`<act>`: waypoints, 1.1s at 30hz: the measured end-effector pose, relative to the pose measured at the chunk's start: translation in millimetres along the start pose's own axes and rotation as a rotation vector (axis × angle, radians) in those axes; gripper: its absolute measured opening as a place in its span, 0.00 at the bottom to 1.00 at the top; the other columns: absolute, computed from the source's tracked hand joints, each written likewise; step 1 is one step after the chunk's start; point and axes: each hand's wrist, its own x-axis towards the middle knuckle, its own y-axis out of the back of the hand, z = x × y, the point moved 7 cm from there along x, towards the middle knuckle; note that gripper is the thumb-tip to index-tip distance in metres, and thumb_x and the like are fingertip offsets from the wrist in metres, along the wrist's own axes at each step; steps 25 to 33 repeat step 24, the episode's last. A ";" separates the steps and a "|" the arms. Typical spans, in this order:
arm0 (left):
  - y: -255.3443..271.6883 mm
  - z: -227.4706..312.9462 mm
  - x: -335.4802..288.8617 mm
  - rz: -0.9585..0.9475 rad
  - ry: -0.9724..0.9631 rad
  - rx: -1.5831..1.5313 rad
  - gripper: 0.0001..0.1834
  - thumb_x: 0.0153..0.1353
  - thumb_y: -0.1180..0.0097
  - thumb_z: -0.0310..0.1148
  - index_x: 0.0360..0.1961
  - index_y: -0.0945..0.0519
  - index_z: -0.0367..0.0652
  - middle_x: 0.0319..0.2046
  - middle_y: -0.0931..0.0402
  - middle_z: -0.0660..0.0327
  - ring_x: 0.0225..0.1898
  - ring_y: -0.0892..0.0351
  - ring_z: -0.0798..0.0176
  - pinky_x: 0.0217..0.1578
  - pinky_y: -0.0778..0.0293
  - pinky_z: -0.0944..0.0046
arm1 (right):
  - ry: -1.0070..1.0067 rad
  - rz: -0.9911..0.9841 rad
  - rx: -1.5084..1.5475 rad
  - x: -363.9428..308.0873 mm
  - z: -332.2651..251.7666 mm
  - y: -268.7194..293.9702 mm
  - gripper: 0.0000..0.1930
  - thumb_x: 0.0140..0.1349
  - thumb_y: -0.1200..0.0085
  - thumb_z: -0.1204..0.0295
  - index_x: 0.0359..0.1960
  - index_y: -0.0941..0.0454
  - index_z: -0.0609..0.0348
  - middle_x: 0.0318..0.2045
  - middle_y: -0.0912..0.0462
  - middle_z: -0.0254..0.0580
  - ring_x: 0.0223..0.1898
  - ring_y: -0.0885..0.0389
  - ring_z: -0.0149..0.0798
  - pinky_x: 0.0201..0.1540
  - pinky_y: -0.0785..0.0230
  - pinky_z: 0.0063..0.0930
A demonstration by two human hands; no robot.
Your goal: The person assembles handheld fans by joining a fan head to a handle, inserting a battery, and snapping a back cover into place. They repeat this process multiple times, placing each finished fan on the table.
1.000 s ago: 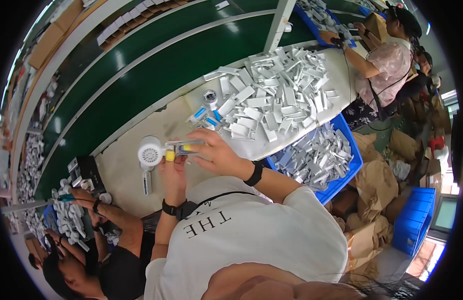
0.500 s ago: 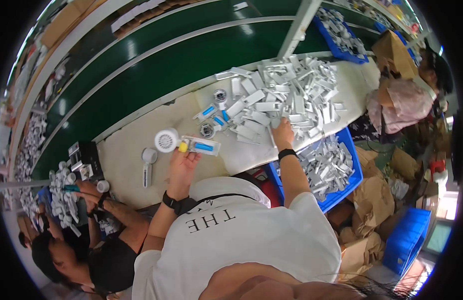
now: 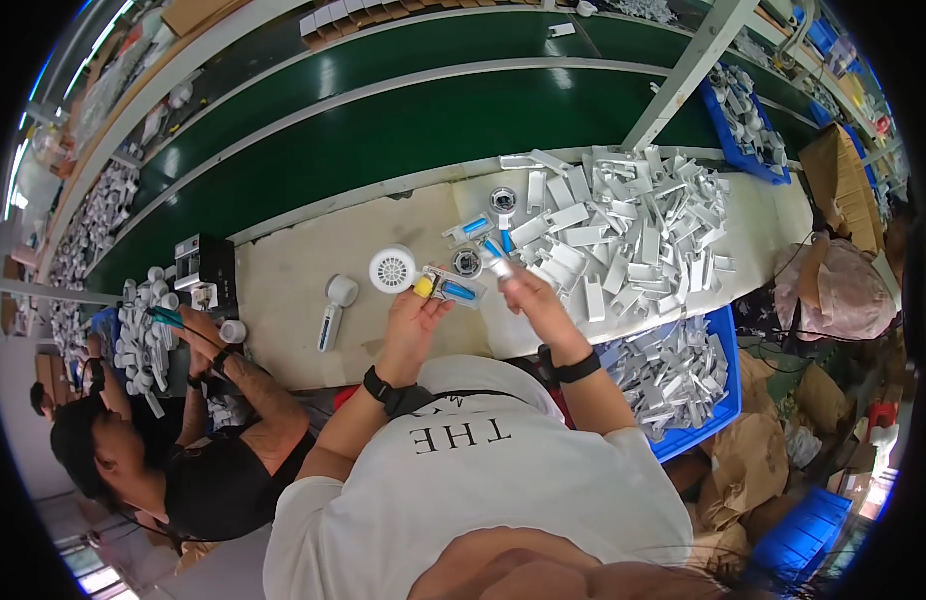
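Note:
My left hand grips a white handheld fan with a round slotted head, a yellow part at its neck and a blue battery in the uncovered handle. My right hand pinches a small whitish handle cover just right of that handle, apart from it. Behind my hands lie two more fans with dark round heads and blue batteries, one fan head farther off and another fan head nearer. A white fan rests on the table to the left of my left hand.
Many white handle covers are heaped on the table at the right. A blue crate of similar pieces stands below the right edge. At left, a co-worker works by piled white fans and a black box.
My right hand has left the heap of covers and come in beside the fan, a cover now in its fingers. My left hand still holds the fan. The view has shifted.

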 end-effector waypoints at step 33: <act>-1.0 26.7 -11.3 0.103 -0.389 0.014 0.18 0.60 0.52 0.29 0.52 0.33 0.38 0.49 0.31 0.60 0.49 0.31 0.67 0.50 0.35 0.67 | 0.651 0.122 -1.094 0.9 -98.2 -114.7 0.27 0.41 0.41 0.72 0.48 0.29 0.54 0.48 0.27 0.41 0.43 0.29 0.44 0.46 0.36 0.35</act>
